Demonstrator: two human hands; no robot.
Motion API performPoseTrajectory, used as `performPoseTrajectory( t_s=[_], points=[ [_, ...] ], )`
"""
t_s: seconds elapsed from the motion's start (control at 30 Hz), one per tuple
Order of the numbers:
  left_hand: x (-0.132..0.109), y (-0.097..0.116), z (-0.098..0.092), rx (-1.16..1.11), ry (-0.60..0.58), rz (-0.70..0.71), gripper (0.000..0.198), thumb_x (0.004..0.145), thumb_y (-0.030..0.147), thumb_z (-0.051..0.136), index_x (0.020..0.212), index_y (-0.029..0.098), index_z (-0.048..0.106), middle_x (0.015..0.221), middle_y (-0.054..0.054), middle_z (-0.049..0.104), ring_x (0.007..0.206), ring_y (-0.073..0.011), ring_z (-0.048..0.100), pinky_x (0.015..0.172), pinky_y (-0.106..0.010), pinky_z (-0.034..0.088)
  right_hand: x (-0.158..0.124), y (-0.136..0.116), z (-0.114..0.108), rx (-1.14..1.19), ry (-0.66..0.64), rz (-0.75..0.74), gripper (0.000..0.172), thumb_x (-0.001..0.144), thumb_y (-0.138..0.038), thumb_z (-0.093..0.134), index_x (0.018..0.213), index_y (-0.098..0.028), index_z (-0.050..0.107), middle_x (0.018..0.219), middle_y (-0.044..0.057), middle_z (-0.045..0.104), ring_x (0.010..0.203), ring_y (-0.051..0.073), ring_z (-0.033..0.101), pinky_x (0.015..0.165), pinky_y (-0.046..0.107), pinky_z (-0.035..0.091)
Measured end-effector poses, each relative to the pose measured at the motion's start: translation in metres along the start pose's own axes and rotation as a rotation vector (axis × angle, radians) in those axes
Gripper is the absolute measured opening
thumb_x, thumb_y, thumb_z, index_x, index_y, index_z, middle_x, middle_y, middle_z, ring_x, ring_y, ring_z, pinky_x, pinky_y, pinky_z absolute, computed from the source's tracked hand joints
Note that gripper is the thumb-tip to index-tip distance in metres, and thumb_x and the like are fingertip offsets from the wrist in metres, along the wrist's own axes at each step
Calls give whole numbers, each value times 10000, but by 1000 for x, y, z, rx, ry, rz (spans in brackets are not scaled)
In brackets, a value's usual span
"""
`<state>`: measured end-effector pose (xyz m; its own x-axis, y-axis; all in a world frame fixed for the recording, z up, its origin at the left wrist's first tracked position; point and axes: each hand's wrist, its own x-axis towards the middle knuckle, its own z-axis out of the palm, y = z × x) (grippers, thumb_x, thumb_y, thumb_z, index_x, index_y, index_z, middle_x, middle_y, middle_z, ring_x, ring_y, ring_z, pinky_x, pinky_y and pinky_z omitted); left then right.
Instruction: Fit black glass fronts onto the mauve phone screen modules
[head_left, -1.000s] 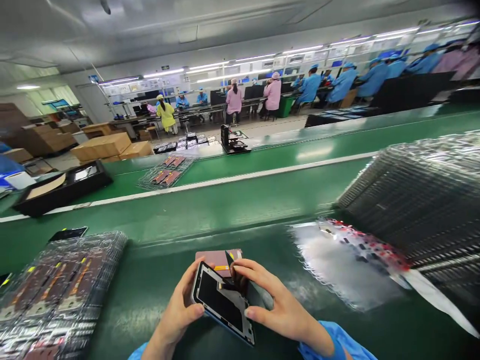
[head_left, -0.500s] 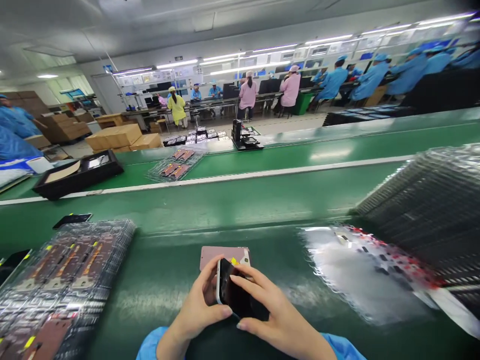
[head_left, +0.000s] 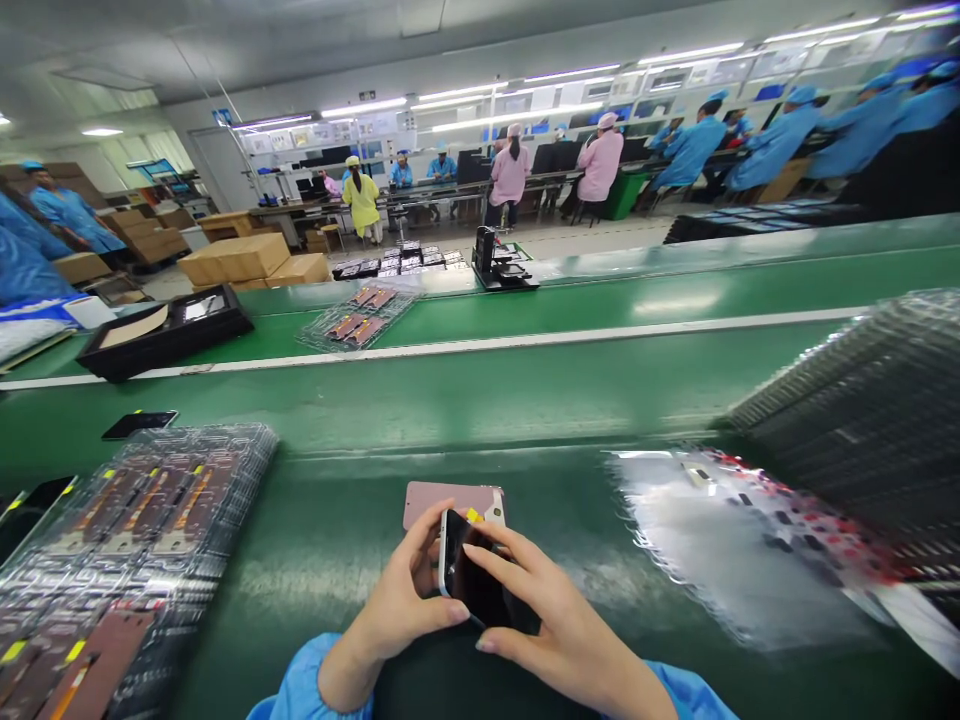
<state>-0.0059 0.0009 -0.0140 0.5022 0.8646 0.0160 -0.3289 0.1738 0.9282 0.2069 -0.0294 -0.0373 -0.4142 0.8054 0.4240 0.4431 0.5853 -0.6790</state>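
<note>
A smartphone (head_left: pixel 480 585) with a dark glossy screen and a pale edge is tilted up between both hands. My left hand (head_left: pixel 401 600) grips it from the left, its thumb at the lower edge and its fingers partly hidden behind the phone. On the right side, my right hand (head_left: pixel 536 610) holds it too, fingers across the screen and thumb at the lower edge. Just beyond the hands a flat pinkish panel (head_left: pixel 442 500) lies on the green surface, with a yellow tab near its right end.
Clear plastic trays (head_left: pixel 247 470) hold brownish panels on the left, near a dark phone (head_left: pixel 140 425). A plastic sheet with small red and black pieces (head_left: pixel 720 560) lies right, before stacked trays (head_left: pixel 862 390). Across the belt stand a black device (head_left: pixel 501 262) and a black bin (head_left: pixel 169 335).
The camera view has shifted slightly, so the surroundings sit a little differently. Both hands keep the same hold on the smartphone.
</note>
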Motion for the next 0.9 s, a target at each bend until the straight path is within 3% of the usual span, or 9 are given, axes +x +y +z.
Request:
performPoseTrajectory(
  t_s=[0.4, 0.9],
  points=[
    [-1, -3, -1, 85, -30, 28, 792, 728, 331, 809, 1429, 322, 442, 1463, -126, 515, 1337, -337, 486, 1095, -469, 405, 3, -6, -2, -62, 19, -54, 662, 877, -475, 661, 1458, -260, 425, 1469, 164, 459, 1342, 325, 467, 1043, 466, 480],
    [-4, -3, -4, 105, -54, -30, 855, 700, 332, 827, 1451, 310, 421, 1483, -125, 496, 1358, -345, 457, 1128, -489, 351, 6, -10, -6, -47, 1, -75, 651, 898, -411, 654, 1475, -275, 386, 1471, 164, 436, 1354, 331, 436, 1045, 500, 467]
  ],
)
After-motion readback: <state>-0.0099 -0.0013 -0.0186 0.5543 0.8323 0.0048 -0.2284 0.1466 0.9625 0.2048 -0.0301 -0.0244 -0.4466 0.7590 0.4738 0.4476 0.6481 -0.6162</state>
